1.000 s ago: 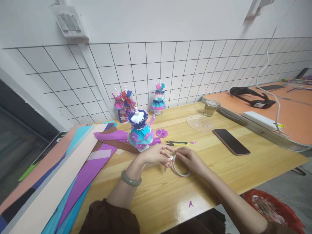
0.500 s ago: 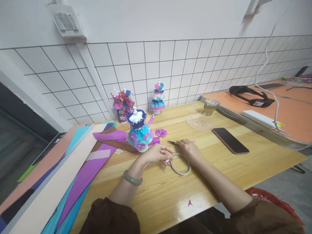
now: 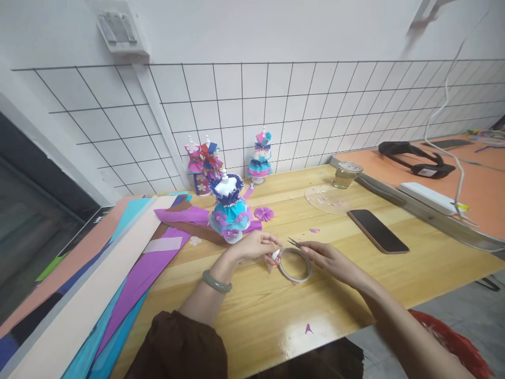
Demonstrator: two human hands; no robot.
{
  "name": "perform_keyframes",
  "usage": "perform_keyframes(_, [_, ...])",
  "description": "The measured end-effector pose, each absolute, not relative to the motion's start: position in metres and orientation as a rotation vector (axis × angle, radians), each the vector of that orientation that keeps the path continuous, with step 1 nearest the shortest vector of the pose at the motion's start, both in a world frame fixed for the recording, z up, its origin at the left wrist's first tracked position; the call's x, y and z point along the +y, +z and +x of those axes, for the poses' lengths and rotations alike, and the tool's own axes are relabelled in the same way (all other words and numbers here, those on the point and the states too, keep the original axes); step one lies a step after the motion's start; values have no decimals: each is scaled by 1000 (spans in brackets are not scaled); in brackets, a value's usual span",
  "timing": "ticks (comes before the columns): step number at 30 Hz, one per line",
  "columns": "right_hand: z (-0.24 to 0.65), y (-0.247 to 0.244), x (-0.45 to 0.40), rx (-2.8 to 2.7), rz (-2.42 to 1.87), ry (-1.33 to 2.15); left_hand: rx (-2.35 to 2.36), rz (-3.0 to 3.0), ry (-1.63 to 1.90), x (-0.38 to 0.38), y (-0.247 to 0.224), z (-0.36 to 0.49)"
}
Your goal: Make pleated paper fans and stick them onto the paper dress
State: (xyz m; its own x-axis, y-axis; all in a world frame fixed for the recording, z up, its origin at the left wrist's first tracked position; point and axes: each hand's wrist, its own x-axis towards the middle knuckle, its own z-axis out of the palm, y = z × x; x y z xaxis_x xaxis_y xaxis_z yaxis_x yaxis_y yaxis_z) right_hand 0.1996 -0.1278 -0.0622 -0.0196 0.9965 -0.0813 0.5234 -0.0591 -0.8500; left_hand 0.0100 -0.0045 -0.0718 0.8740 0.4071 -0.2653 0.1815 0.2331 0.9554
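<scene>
The left hand [image 3: 256,248] pinches a small white piece [image 3: 275,254] between its curled fingers, just beside the left edge of the ring [image 3: 309,271]; whether those fingers also touch the ring is hard to tell. The right hand [image 3: 327,258] grasps the snips [image 3: 294,242] (mostly hidden in its fingers), with the two blade tips slightly parted and pointing toward the left hand. The ring lies on the table [image 3: 244,316] between the hands, below the snips in the view.

Beyond the left hand, a doll form [image 3: 231,216] with a dark blue ruffle and a turquoise skirt stands upright, and a purple rosette [image 3: 264,213] lies to its right. Three more dressed forms stand near the wall grid [image 3: 300,116]. Paper strips [image 3: 138,284] in purple, turquoise, peach and brown spread over the left side of the table. To the right are a phone [image 3: 377,231], a clear disc [image 3: 325,200] with tiny bits on it, and a lidded cup [image 3: 345,176]. A purple scrap [image 3: 309,329] lies near the front edge.
</scene>
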Motion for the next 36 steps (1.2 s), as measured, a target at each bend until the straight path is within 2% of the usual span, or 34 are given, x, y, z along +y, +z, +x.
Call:
perform_keyframes(9, [193,-60,-128,-1662,-1621,1139,591,1322,208,-1,-70,14])
perform_keyframes(36, [181,-46,-112,-1721,-1759,929,484,1323,120,-4,-71,12])
